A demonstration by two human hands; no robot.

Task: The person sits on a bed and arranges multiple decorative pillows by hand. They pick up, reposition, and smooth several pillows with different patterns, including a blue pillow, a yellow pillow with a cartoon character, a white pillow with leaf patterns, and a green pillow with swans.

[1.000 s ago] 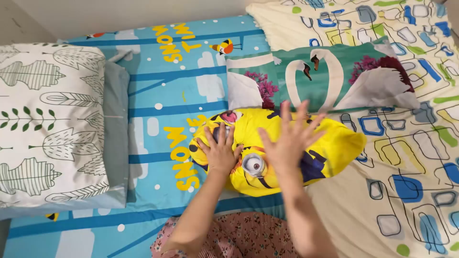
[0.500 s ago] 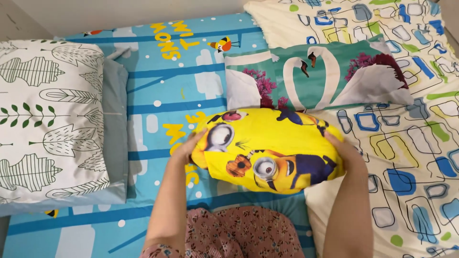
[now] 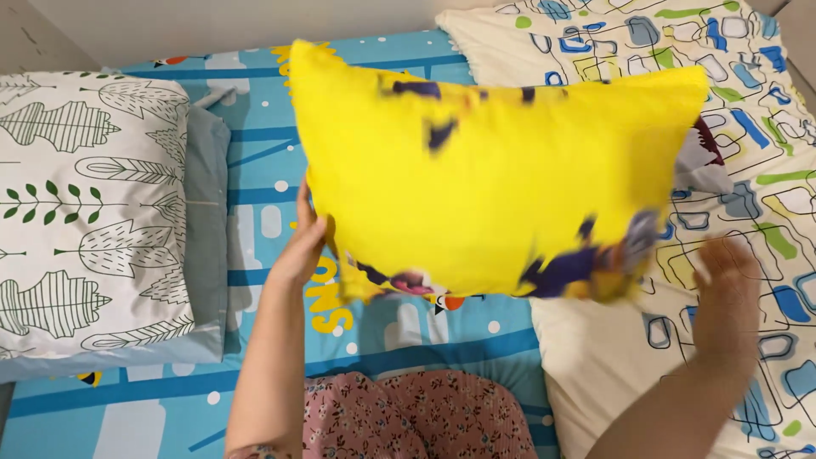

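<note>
A big yellow pillow (image 3: 493,170) with cartoon figures printed on it is up in the air in front of me, tilted and blurred by motion. My left hand (image 3: 302,246) grips its left edge, fingers tucked behind the fabric. My right hand (image 3: 727,280) is blurred and sits just right of the pillow's lower right corner, apart from it and holding nothing. The pillow hides most of the swan-print pillow (image 3: 710,161); only its right end shows.
A white pillow with a leaf pattern (image 3: 85,212) lies at the left on a blue printed bedsheet (image 3: 255,144). A cream quilt with coloured squares (image 3: 748,76) covers the right side. My floral-clothed lap (image 3: 416,416) is at the bottom.
The yellow pillow went from lying on the bed, patted, then held at both ends, to being lifted and flipped upright. My right hand has come off it and dropped to the right.
</note>
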